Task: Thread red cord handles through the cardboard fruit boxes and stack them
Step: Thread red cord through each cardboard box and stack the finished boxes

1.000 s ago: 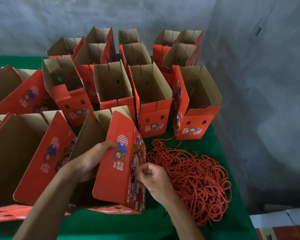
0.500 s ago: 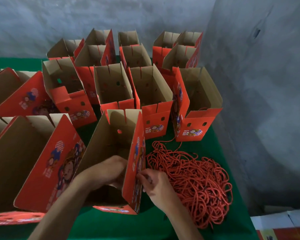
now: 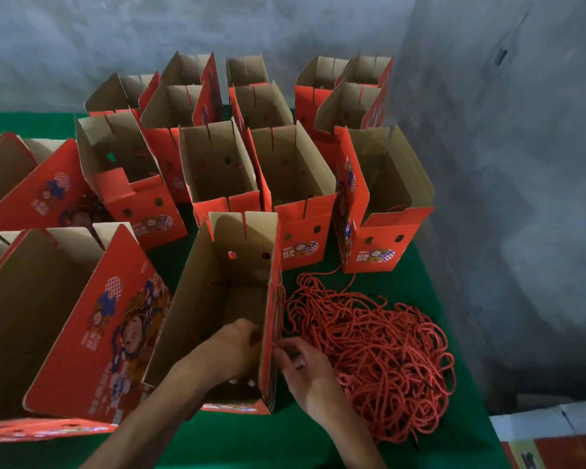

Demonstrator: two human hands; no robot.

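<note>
An open red cardboard fruit box stands upright in front of me on the green table, brown inside, with two round holes in its far wall. My left hand reaches inside it, against the right wall. My right hand is outside that same wall and pinches a red cord end at the box side. A big tangled pile of red cords lies just right of the box.
Several open red boxes stand in rows behind, up to the grey wall. More boxes lean at the left. The green table edge runs close on the right, with flat cardboard at the bottom right.
The box has been turned upright so its opening faces me. My left hand went from its outer face to inside it, and my right hand stayed at its right wall.
</note>
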